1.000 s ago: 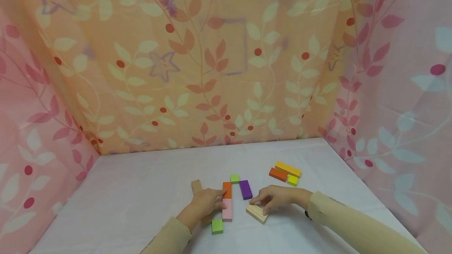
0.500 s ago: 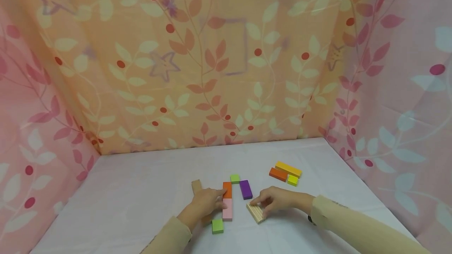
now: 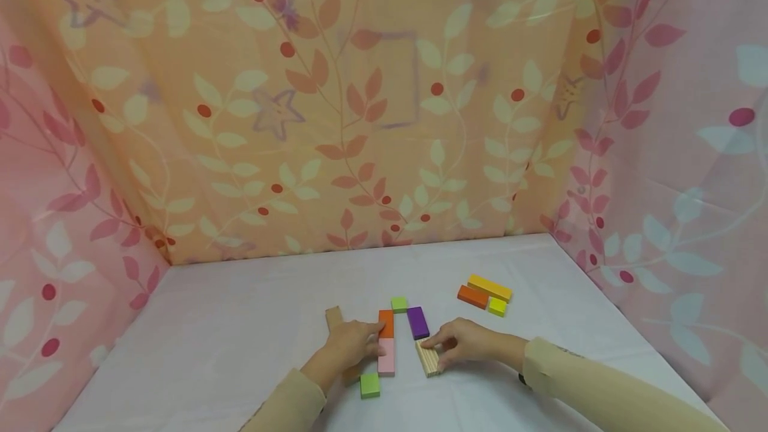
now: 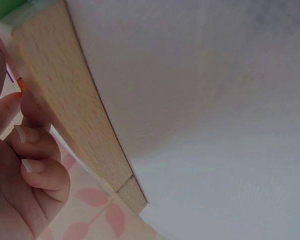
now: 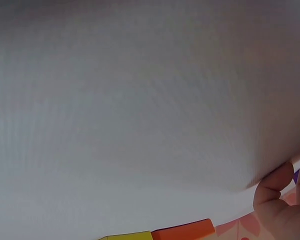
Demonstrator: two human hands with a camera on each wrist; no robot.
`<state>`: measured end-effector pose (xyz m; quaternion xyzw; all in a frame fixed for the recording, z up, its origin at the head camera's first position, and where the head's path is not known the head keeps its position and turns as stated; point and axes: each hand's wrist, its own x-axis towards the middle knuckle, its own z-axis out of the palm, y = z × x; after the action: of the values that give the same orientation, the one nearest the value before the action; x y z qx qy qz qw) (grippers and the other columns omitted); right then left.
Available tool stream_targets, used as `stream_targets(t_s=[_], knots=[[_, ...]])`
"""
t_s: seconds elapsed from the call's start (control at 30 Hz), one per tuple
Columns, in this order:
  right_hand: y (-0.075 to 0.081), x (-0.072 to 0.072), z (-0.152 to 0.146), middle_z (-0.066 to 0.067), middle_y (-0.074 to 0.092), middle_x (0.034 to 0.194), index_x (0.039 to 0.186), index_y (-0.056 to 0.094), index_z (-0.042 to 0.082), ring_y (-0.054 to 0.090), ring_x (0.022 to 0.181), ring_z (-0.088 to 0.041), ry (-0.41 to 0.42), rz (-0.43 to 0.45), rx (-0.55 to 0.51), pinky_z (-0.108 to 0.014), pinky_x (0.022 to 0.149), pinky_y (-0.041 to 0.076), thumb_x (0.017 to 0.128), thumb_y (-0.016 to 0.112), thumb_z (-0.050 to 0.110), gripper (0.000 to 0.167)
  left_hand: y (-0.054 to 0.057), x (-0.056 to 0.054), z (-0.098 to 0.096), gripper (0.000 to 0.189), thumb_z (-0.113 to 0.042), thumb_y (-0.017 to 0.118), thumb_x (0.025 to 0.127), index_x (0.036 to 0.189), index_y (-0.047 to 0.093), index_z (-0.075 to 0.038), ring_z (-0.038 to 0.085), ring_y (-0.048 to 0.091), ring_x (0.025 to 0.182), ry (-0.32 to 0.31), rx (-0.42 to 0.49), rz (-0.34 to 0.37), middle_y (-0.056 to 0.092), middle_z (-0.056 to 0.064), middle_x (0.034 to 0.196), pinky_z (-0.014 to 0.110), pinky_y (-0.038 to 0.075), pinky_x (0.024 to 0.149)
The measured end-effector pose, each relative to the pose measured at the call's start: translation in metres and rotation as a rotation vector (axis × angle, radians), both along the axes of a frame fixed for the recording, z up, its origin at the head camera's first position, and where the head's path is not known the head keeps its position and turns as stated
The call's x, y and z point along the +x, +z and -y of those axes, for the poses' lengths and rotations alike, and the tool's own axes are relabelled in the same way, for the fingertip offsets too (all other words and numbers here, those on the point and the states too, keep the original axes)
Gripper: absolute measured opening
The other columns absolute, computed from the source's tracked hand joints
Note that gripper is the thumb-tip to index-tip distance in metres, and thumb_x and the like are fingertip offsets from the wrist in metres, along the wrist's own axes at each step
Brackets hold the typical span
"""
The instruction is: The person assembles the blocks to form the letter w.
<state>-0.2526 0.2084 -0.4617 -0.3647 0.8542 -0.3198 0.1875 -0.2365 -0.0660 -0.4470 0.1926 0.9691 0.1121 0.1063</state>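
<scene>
My left hand rests beside a column of blocks, index fingertip on the orange block and thumb at the pink block; its other fingers are loosely bent. Partly hidden under that hand are plain wooden blocks, laid end to end in the left wrist view. My right hand pinches a grooved pale wooden block between thumb and index finger. This block lies slightly slanted, its far end right at the near end of the purple block. In the right wrist view the grooved block is hidden.
One green block stands at the far end between orange and purple; another green block sits at the near end of the pink one. Back right lie a long yellow block, a red-orange block and a small yellow block.
My right hand has turned the grooved block from a slant to nearly in line with the purple block and brought it up against that block's near end. The left hand stays put.
</scene>
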Motion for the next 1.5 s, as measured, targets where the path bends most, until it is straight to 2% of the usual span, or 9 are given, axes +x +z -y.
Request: stream_targets(t_s=[0.17, 0.33, 0.63, 0.97, 1.33, 1.5], knots=[[-0.0011, -0.0007, -0.0005, 0.015, 0.046, 0.069, 0.123, 0.068, 0.009, 0.041, 0.064, 0.002, 0.01, -0.018, -0.02, -0.016, 0.057, 0.036, 0.081, 0.078, 0.023, 0.046, -0.0004, 0.0001, -0.0003, 0.057, -0.041, 0.071, 0.085, 0.134, 0.06, -0.014, 0.031, 0.057, 0.118, -0.006, 0.004, -0.007, 0.065, 0.007, 0.124, 0.048, 0.043, 0.099], [-0.0015, -0.0003, 0.0003, 0.013, 0.046, 0.067, 0.123, 0.068, 0.008, 0.041, 0.063, 0.001, -0.019, 0.003, -0.029, -0.017, 0.057, 0.035, 0.081, 0.078, 0.022, 0.046, 0.0001, 0.0002, -0.0011, 0.057, -0.041, 0.071, 0.085, 0.134, 0.06, -0.013, 0.031, 0.058, 0.117, -0.012, 0.001, -0.014, 0.066, 0.007, 0.123, 0.047, 0.044, 0.099], [-0.0001, 0.0003, 0.004, 0.013, 0.043, 0.066, 0.127, 0.066, 0.011, 0.04, 0.062, 0.0, -0.044, -0.011, -0.002, -0.017, 0.057, 0.032, 0.081, 0.078, 0.024, 0.049, 0.0019, 0.0, -0.0003, 0.057, -0.04, 0.071, 0.086, 0.134, 0.06, -0.011, 0.03, 0.059, 0.116, -0.025, 0.001, -0.024, 0.066, 0.007, 0.122, 0.046, 0.045, 0.098], [0.0034, 0.0021, 0.0051, 0.011, 0.046, 0.066, 0.127, 0.066, 0.013, 0.041, 0.062, -0.001, -0.054, 0.001, 0.015, -0.017, 0.057, 0.034, 0.082, 0.078, 0.023, 0.047, 0.0003, 0.0016, -0.0015, 0.058, -0.04, 0.071, 0.085, 0.135, 0.059, -0.012, 0.03, 0.058, 0.117, -0.008, -0.005, -0.028, 0.066, 0.007, 0.123, 0.047, 0.044, 0.098], [-0.0017, 0.0008, 0.0035, 0.012, 0.046, 0.066, 0.128, 0.065, 0.013, 0.041, 0.061, 0.0, -0.045, 0.006, -0.003, -0.016, 0.057, 0.034, 0.083, 0.077, 0.025, 0.048, 0.0002, 0.0023, -0.0042, 0.058, -0.041, 0.072, 0.085, 0.135, 0.059, -0.014, 0.028, 0.059, 0.116, 0.009, -0.046, -0.018, 0.067, 0.006, 0.121, 0.046, 0.045, 0.097], [0.0022, 0.0015, 0.0001, 0.01, 0.049, 0.07, 0.131, 0.063, 0.012, 0.044, 0.066, -0.002, -0.061, 0.032, -0.017, -0.017, 0.06, 0.036, 0.085, 0.075, 0.025, 0.05, 0.0024, 0.0034, -0.0052, 0.058, -0.043, 0.07, 0.086, 0.135, 0.059, -0.014, 0.027, 0.06, 0.114, -0.012, -0.07, -0.027, 0.067, 0.005, 0.12, 0.045, 0.046, 0.096]])
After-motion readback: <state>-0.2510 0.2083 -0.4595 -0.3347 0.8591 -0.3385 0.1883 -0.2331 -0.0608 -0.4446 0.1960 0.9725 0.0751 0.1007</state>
